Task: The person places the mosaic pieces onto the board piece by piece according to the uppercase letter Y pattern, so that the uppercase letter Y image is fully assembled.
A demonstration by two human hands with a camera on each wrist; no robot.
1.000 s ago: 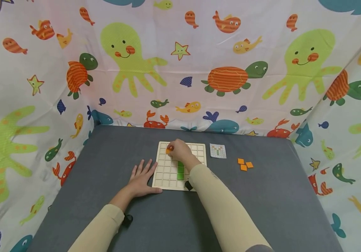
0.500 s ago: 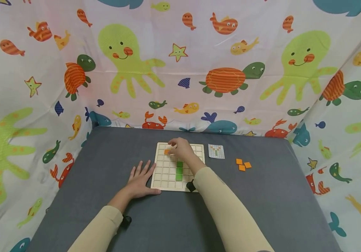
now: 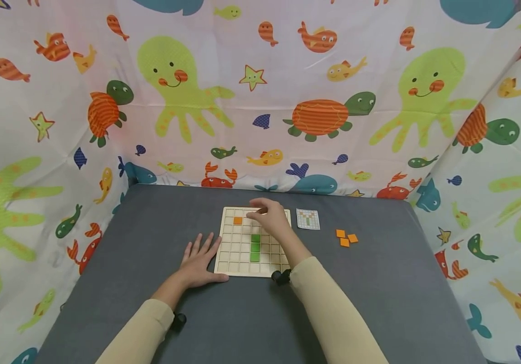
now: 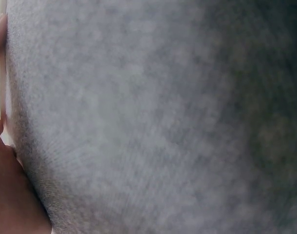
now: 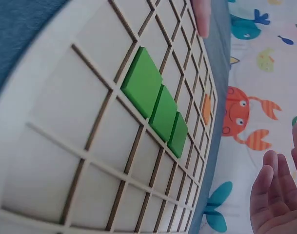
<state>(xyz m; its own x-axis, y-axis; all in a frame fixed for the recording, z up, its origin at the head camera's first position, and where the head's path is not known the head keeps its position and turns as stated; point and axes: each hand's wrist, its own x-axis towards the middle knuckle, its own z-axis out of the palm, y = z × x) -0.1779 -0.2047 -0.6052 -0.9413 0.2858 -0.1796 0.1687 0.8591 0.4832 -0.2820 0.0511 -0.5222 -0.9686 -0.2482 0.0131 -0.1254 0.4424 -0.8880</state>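
Observation:
A wooden grid board [image 3: 230,253] lies on the table. Three green tiles [image 3: 255,247] fill a column in its middle, and one orange tile [image 3: 237,221] sits in a cell at the upper left. My left hand [image 3: 197,265] rests with spread fingers at the board's left edge, thumb by the lower left corner. My right hand [image 3: 271,220] is raised over the upper right part of the board, its fingers loosely bent. In the right wrist view, no tile shows in the right hand [image 5: 277,195], and the green tiles [image 5: 163,112] appear close up.
A small printed card [image 3: 308,219] with a coloured grid pattern lies right of the board. Three loose orange tiles [image 3: 344,242] sit farther right on the grey table [image 3: 379,303]. A curtain [image 3: 251,126] printed with sea animals surrounds the table's back and sides.
My right hand has let go of the orange tile in the upper left cell and moved right. The left hand keeps its place at the board; the head view has shifted slightly.

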